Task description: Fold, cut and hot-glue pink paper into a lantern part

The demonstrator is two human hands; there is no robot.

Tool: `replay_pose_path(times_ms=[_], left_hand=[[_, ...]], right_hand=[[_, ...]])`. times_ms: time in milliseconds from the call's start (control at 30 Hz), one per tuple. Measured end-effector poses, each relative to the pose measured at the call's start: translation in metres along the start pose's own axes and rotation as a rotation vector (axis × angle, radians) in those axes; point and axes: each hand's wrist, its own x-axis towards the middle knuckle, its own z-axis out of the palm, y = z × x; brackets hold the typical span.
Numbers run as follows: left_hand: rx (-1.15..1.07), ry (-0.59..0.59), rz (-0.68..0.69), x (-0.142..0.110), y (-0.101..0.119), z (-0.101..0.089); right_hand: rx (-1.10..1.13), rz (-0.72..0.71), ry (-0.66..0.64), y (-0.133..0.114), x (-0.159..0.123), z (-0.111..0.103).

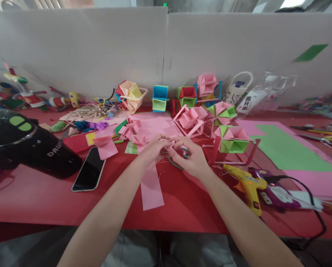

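Observation:
My left hand (154, 151) and my right hand (192, 157) meet over the middle of the red table, fingertips pinching a small pink piece of folded paper (172, 145) between them. Much of that piece is hidden by the fingers. Just under my right hand shows part of a grey-green ring (176, 164). A pink paper strip (152, 191) lies below my left hand, toward the table's front edge. Beyond my left wrist sit several folded pink paper pieces (131, 128) beside a large pink sheet (157, 124).
Folded-paper wheels on stands, one pink and green (233, 140), line the back and right. A yellow glue gun (248, 185) and purple power strip (280, 194) lie right, with a trailing cable. Left are a phone (89, 170) and tilted black tumbler (40, 148). A white partition (99, 48) stands behind.

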Motion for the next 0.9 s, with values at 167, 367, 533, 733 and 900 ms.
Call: replay_pose_path(times_ms=[167, 367, 533, 733, 900], left_hand=[[-0.057, -0.014, 0.005, 0.0, 0.001, -0.002], [-0.053, 0.027, -0.004, -0.002, 0.008, -0.003], [-0.038, 0.037, 0.036, -0.002, 0.007, -0.005], [0.039, 0.023, 0.14, 0.002, 0.001, -0.008], [0.364, 0.05, 0.351, 0.004, -0.001, -0.01]], right_hand=[[0.034, -0.029, 0.004, 0.002, 0.001, 0.0], [0.016, -0.063, 0.037, 0.003, 0.003, 0.0], [-0.04, -0.062, 0.101, 0.008, 0.005, -0.002], [-0.039, -0.001, 0.217, 0.011, 0.006, -0.002], [0.064, 0.198, 0.258, 0.011, 0.008, -0.005]])
